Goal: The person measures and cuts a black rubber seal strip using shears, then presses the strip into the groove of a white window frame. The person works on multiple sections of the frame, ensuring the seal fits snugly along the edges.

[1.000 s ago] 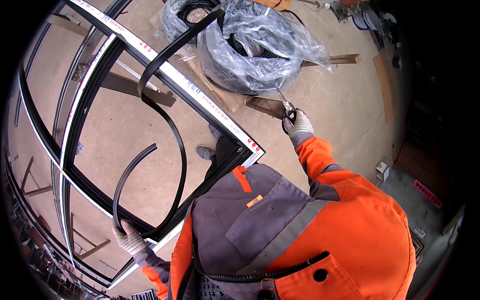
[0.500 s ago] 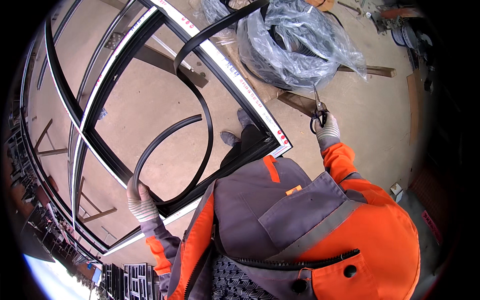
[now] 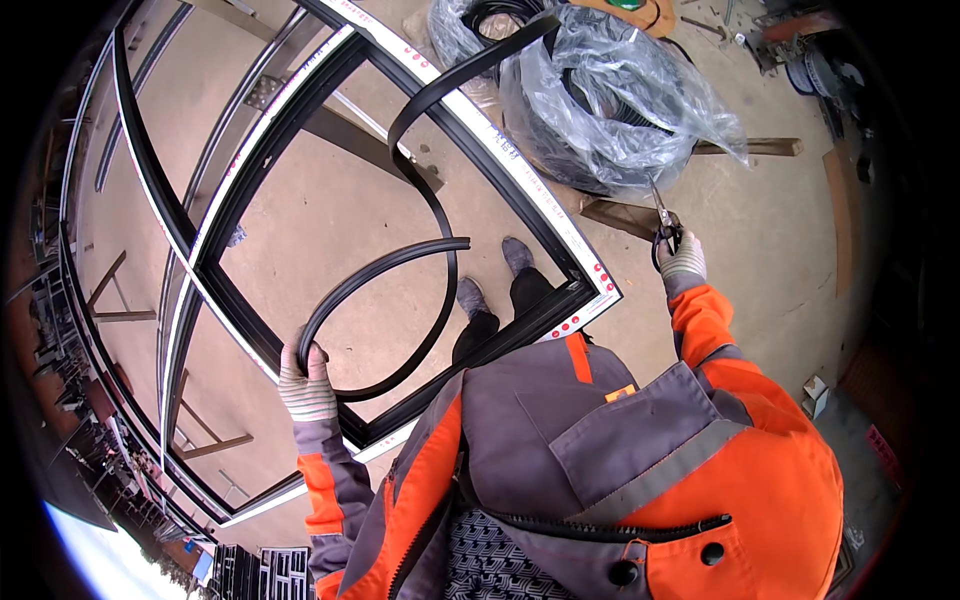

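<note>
A long black rubber strip (image 3: pixel 472 70) loops over a black window frame (image 3: pixel 537 198) edged with white film. My left hand (image 3: pixel 308 388), in a knitted glove, is closed around the strip near the frame's near left side. From there one stretch arcs up to a cut end inside the frame's opening. The rest curves along the near side and up over the far side. Off to the right, my gloved right hand (image 3: pixel 685 262) grips scissors (image 3: pixel 666 218) by their dark handles, the blades pointing away from me. Those blades are well apart from the strip.
Beyond the frame's far right side, a clear plastic bag (image 3: pixel 610 110) holds coiled black strip. Wooden boards (image 3: pixel 620 217) lie on the floor beside it. More frames and curved bars (image 3: pixel 150 180) spread to the left. My shoes (image 3: pixel 517 255) show through the frame's opening.
My view has shifted, so most things sit farther right and lower. The strip's cut end has swung rightward across the opening. Both hands keep their holds.
</note>
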A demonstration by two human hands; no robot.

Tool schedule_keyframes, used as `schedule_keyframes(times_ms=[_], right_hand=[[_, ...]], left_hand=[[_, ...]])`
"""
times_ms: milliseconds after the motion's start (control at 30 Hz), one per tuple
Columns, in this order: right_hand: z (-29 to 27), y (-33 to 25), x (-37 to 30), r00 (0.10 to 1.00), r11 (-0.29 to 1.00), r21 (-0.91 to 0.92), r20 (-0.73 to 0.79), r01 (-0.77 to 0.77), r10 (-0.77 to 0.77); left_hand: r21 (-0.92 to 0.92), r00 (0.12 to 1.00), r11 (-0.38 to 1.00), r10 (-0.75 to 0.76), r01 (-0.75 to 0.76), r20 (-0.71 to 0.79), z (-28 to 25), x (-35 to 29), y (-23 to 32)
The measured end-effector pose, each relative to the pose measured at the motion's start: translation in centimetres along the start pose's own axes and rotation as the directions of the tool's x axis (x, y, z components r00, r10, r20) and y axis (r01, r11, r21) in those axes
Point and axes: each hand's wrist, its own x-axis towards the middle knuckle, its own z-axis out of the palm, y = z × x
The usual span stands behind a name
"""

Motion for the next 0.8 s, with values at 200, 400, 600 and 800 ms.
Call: schedule_keyframes(times_ms=[200,400,600,800], right_hand=[[-2.5,-3.3,-0.7,0.983,0.996,0.065,-0.172,-0.055,0.066],[-5.9,-16.8,-4.9,0.856,0.739,0.523,-0.498,0.424,-0.139],[-2.1,-33.0,-7.7,0.956,0.51,0.848,0.016,0.142,-0.292],[5.9,-43.6,0.7,0.953,0.334,0.912,0.285,-0.237,-0.101]], left_hand=[[-0.022,0.997,0.997,0.071,-0.072,-0.016,-1.6,3.1,-2.1],[-0.011,0.994,0.999,0.037,-0.038,-0.107,-3.5,8.2,-3.9],[-0.03,0.99,0.996,0.085,-0.089,-0.11,-5.1,12.2,-5.1],[-0.008,0.993,0.998,0.065,-0.066,-0.097,-6.6,12.8,-4.7]])
